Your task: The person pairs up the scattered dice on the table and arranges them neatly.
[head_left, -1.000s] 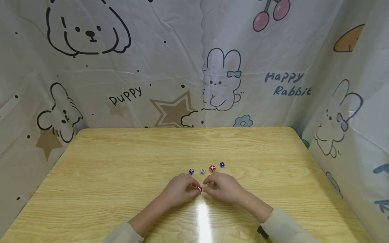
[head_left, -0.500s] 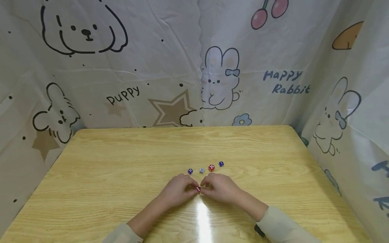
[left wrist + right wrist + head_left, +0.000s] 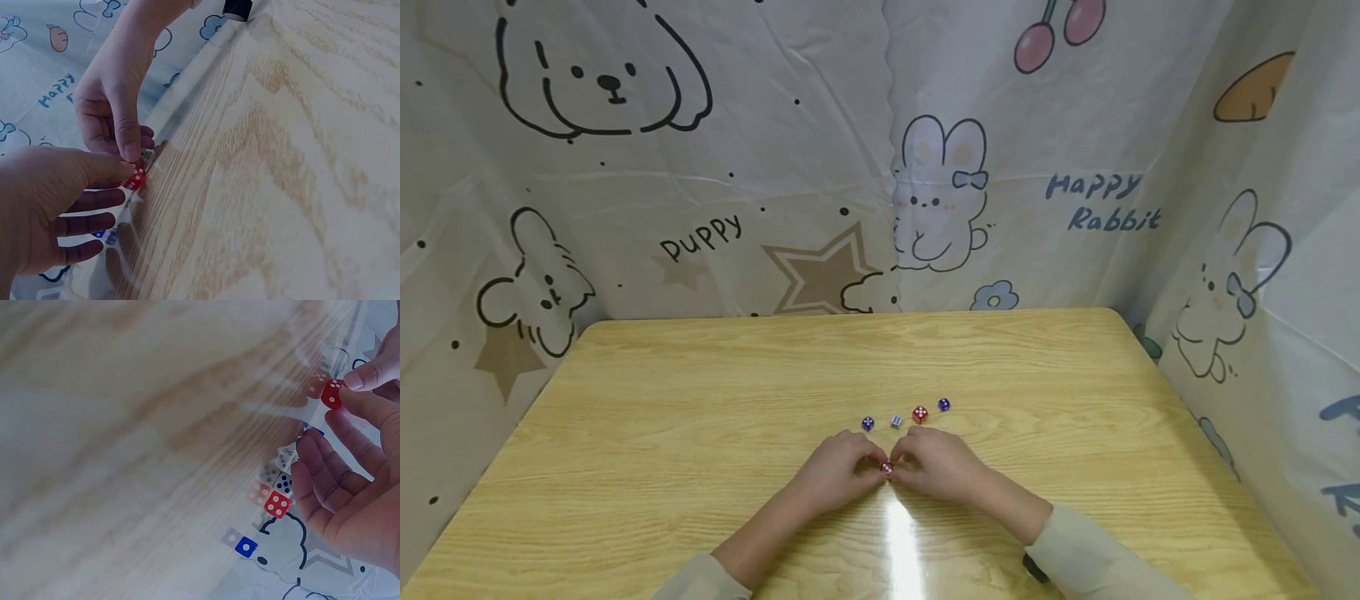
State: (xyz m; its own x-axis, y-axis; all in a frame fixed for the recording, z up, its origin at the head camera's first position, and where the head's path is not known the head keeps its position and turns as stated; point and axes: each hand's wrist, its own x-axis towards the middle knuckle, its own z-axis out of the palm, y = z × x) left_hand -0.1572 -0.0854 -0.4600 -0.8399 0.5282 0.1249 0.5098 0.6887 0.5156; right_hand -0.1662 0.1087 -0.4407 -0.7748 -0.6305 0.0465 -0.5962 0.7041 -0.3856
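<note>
Between the two hands is a red die (image 3: 887, 469) with white pips, low over the wooden table. My left hand (image 3: 838, 471) pinches it from the left between thumb and index finger; its other fingers spread apart in the left wrist view. From the opposite side my right hand (image 3: 946, 467) pinches the same red die (image 3: 332, 397) with thumb and fingertip. The fingers cover part of the die (image 3: 137, 179). Just beyond the hands lie a blue die (image 3: 868, 423), a white die (image 3: 896, 422), a second red die (image 3: 920, 414) and another blue die (image 3: 943, 405), in a loose row.
The wood-grain table (image 3: 715, 375) reaches back to a printed cloth (image 3: 760, 150) that hangs behind it and along both sides. A bright light reflection (image 3: 902, 542) lies on the tabletop in front of the hands.
The right hand has moved left, closing the gap to the red die, and now grips it together with the left hand. The row of dice stays in place; the head view shifts slightly.
</note>
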